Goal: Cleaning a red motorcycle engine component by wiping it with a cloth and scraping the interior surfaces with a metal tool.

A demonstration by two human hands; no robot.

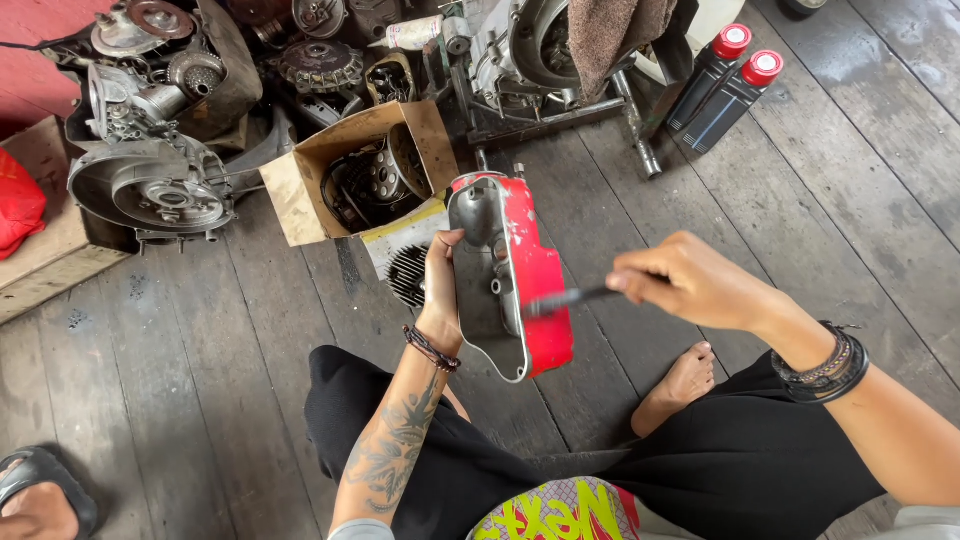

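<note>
Gripping a red engine cover [512,275] above the plank floor [200,380], the left hand [441,290] curls its fingers round the cover's edge, while the right hand [690,282] pinches a thin dark tool [570,297] against it. One open cardboard box [365,170] of parts sits beyond, and two black bottles [722,85] with red caps lean near the floor's far right.

We saw a cardboard box [300,190] of engine parts on the plank floor [200,360], with a grey crankcase [150,190] to its left. Two black bottles [725,85] with red caps stood beyond, near a brown rag [610,40].
</note>
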